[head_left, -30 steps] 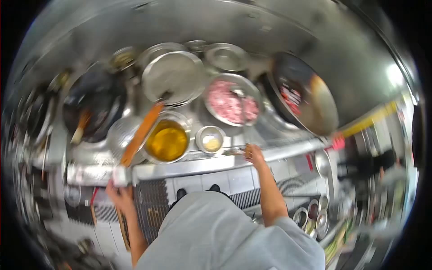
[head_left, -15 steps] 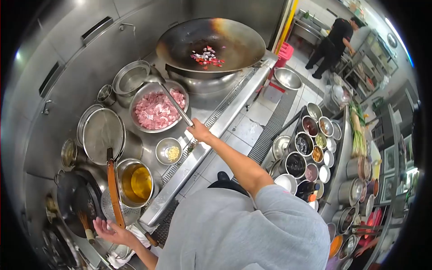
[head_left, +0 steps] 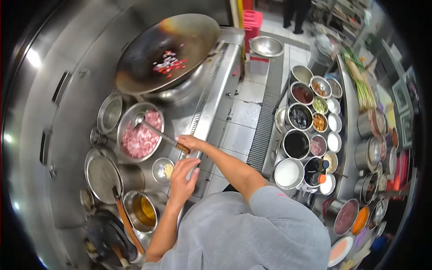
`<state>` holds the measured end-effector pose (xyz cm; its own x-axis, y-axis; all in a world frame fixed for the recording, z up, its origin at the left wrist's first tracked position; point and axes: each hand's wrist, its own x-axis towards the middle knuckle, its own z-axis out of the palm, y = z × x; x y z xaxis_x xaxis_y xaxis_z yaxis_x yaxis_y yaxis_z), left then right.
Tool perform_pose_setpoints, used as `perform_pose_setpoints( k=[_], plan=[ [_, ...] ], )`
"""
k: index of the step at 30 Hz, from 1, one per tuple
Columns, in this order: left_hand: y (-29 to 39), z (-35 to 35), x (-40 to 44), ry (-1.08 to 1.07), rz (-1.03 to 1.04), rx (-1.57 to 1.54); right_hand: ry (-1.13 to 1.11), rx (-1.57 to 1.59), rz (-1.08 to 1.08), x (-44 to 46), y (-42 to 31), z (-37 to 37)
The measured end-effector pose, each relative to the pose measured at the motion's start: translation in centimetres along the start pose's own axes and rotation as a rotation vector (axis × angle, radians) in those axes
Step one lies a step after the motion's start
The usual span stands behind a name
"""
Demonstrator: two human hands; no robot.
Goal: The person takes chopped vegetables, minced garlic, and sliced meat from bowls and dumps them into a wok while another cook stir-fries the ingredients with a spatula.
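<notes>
The right hand [head_left: 191,142] grasped the ladle [head_left: 158,132] near its end, probably for reach over the meat bowl [head_left: 142,107], near which the left hand [head_left: 182,180] hung unclenched, empty.

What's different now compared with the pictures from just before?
The left hand has moved from beside the wooden strainer handle to near the right hand. The ladle's head has shifted from the bowl's rim to over the meat. The right hand still holds the ladle.
</notes>
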<state>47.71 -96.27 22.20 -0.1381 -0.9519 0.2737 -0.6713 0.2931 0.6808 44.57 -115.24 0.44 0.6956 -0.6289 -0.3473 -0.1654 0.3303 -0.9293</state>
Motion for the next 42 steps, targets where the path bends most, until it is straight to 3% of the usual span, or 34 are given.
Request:
perform_pose_setpoints(
  k=[3, 6, 9, 11, 14, 18, 20, 22, 29, 35, 37, 38, 42],
  plan=[
    [-2.8, 5.9, 5.8, -0.157, 0.040, -0.038, -0.041, -0.128, -0.216, 2.3, 7.2, -6.6],
    [-7.6, 11.4, 12.2, -0.303, 0.042, 0.025, 0.044, 0.314, 0.088, -3.8, 9.6, -13.4],
    [-14.2, 17.7, 18.0, -0.270, 0.187, 0.362, 0.346, 0.407, 0.258, -3.4, 17.5, -19.7],
    [-19.7, 21.1, 21.0, -0.302, 0.125, 0.446, 0.606, 0.502, 0.375, -2.7, 23.6, -23.1],
    [-22.8, 24.1, 25.2, -0.335, 0.100, 0.516, 0.932, 0.416, 0.588, 0.1, 32.9, -27.7],
    [-24.3, 26.4, 27.0, -0.388, 0.061, 0.540, 0.996, 0.325, 0.801, 2.2, 35.5, -33.4],
    [-25.2, 27.2, 27.0, -0.394, 0.050, 0.533, 1.033, 0.140, 0.812, 6.1, 38.4, -36.2],
    [-25.5, 27.2, 27.1, -0.403, 0.042, 0.531, 1.026, 0.239, 0.798, 9.5, 39.1, -39.7],
    [-27.0, 27.3, 27.0, -0.454, 0.049, 0.555, 1.030, 0.031, 0.550, 22.5, 45.0, -49.5],
    [-27.6, 26.8, 26.9, -0.503, 0.058, 0.547, 1.044, -0.039, 0.521, 29.4, 48.8, -56.3],
    [-26.3, 28.4, 28.4, -0.464, 0.084, 0.741, 1.057, -0.041, 0.481, 31.2, 49.9, -58.2],
    [-26.8, 27.1, 27.6, -0.569, -0.009, 0.566, 1.070, -0.043, 0.468, 32.2, 50.2, -59.0],
    [-27.2, 26.7, 26.7, -0.543, -0.003, 0.605, 1.115, -0.080, 0.404, 36.3, 52.9, -62.2]
  ],
)
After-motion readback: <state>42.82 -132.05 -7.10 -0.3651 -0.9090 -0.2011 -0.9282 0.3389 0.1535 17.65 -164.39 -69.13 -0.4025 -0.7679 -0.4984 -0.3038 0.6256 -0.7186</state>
